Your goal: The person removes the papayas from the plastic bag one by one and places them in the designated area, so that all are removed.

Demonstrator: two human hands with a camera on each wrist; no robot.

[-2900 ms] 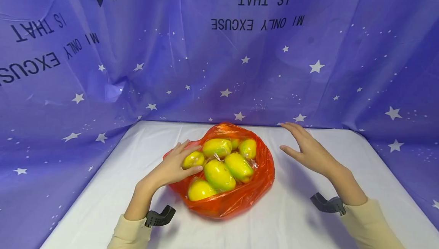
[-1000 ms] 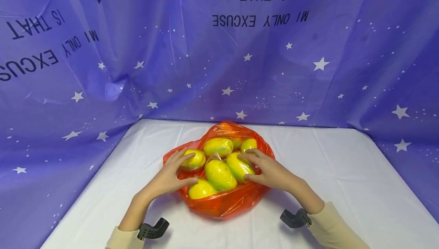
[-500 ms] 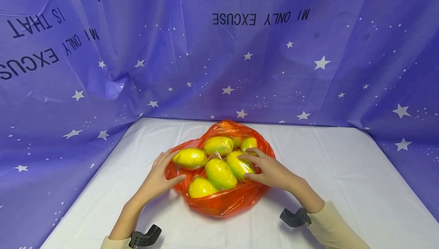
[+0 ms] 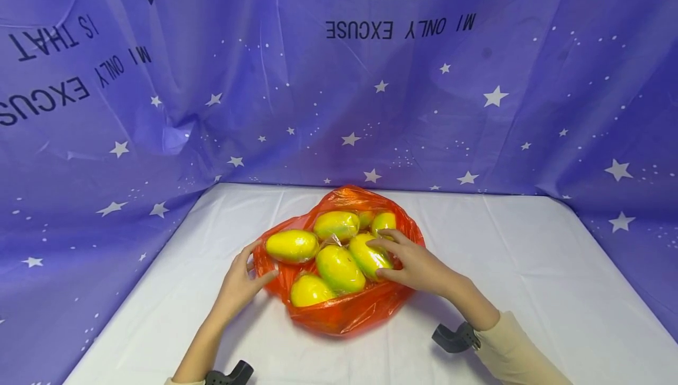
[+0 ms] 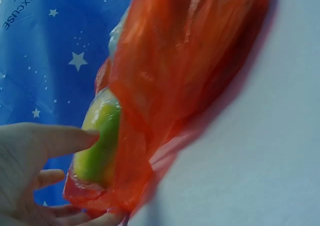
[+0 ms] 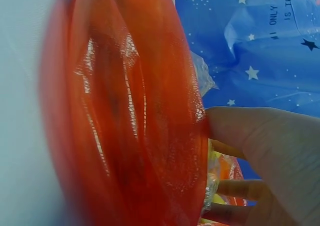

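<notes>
A red plastic bag [image 4: 349,317] lies open at its top on the white table, with several yellow-green mangoes [image 4: 341,268] inside in clear wrap. My left hand [image 4: 237,285] is at the bag's left edge, its thumb spread from the fingers. Beside it, the leftmost mango [image 4: 292,246] lies lengthwise. In the left wrist view the thumb overlaps a mango [image 5: 102,148], and fingers reach the bag's lower edge. My right hand [image 4: 415,263] bends over the right mango [image 4: 365,255], fingers on its far side and thumb on its near side. Bag film hides much of it in the right wrist view.
The white-covered table [image 4: 529,291] extends around the bag. A purple star-patterned curtain [image 4: 296,79] stands behind and at both sides. Dark wrist mounts [image 4: 452,338] stick out below the hands.
My right hand came in from the right onto the right mango, then stayed there. My left hand drew back from the leftmost mango, which now lies more lengthwise, to the bag's left edge.
</notes>
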